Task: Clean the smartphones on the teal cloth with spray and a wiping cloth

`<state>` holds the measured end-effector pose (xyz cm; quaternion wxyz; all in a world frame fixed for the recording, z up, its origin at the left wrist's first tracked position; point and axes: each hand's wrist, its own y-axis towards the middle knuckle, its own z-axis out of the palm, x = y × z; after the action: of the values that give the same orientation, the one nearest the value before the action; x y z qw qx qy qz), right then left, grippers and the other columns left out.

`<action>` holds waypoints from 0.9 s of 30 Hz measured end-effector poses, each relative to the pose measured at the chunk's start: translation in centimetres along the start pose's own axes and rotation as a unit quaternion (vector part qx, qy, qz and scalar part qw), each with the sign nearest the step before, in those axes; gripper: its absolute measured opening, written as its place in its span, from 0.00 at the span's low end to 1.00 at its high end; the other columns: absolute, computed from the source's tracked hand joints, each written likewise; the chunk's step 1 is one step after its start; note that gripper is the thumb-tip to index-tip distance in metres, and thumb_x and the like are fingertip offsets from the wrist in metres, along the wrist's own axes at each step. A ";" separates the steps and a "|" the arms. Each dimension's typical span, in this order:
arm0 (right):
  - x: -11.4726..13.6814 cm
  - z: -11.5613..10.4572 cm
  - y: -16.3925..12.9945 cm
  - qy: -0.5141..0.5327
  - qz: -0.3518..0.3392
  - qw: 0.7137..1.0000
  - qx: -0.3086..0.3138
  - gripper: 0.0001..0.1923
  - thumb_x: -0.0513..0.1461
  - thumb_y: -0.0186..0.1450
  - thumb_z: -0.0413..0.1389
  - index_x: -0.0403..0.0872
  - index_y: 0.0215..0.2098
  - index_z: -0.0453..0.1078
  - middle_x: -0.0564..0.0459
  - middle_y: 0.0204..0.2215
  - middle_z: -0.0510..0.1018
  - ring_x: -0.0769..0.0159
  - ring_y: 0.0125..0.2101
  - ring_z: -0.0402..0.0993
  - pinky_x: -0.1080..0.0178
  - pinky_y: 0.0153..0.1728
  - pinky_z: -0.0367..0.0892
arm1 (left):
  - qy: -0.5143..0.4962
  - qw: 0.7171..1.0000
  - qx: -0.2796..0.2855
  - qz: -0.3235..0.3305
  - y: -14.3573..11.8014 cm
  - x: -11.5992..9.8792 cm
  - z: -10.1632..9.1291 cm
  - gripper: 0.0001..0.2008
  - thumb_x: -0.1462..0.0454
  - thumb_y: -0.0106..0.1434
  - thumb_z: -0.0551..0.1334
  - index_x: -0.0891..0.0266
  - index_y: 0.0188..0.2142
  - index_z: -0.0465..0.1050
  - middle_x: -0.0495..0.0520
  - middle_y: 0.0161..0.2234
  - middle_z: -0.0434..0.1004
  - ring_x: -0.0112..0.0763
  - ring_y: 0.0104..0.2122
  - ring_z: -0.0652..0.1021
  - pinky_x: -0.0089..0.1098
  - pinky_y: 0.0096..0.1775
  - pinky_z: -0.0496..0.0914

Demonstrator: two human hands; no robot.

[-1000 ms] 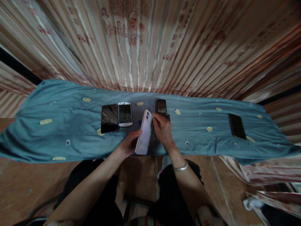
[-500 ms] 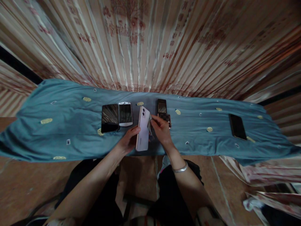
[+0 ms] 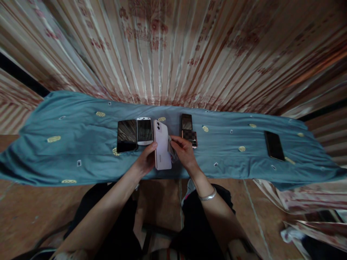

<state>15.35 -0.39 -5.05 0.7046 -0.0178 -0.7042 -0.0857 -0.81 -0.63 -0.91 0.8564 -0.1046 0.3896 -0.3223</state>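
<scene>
Since a second ago the pale pink smartphone has swung from a rightward lean to nearly upright along the table's depth and shifted a little left, its top now just beside the white phone. Nearest the wearer, a silver bangle circles the right wrist. The left hand grips the pink phone's left edge, thumb curled over its back, camera lenses facing up. The right hand pinches a small grey cloth against the phone's right edge, fingers closed on it. Both work above the near hem of the teal tablecloth. Beyond the left hand lie a black phone and a white phone, side by side. Beyond the right hand sits a dark flip phone, opened flat. Far right, another black phone lies alone. Striped curtains hang behind.
</scene>
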 end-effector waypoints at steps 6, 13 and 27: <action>0.1 0.1 -0.2 0.010 0.011 1.000 0.009 0.13 0.46 0.60 0.61 0.51 0.40 0.81 0.54 0.37 0.86 0.61 0.38 0.82 0.58 0.44 0.77 | 0.003 1.000 0.013 0.008 0.3 0.3 -0.5 0.12 0.61 0.56 0.68 0.67 0.38 0.79 0.55 0.30 0.83 0.38 0.30 0.81 0.34 0.36 0.75; 0.4 0.6 -0.6 0.064 0.064 0.996 0.007 0.15 0.47 0.57 0.65 0.50 0.39 0.82 0.54 0.36 0.86 0.63 0.36 0.82 0.61 0.41 0.76 | 0.013 0.999 0.028 0.034 0.3 0.1 -0.6 0.14 0.59 0.50 0.73 0.66 0.34 0.80 0.54 0.30 0.83 0.35 0.28 0.79 0.32 0.34 0.73; 1.7 0.6 -2.4 0.111 0.105 0.986 0.073 0.12 0.45 0.58 0.65 0.52 0.40 0.82 0.56 0.38 0.86 0.64 0.39 0.81 0.61 0.44 0.75 | 0.031 0.997 0.021 0.068 0.6 -1.3 -1.9 0.27 0.51 0.51 0.72 0.65 0.46 0.80 0.60 0.40 0.84 0.48 0.43 0.82 0.41 0.46 0.74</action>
<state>14.44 -2.84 -3.54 0.7826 -0.0308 -0.6206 0.0389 -2.54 0.77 -1.70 0.8659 -0.0494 0.4151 -0.2747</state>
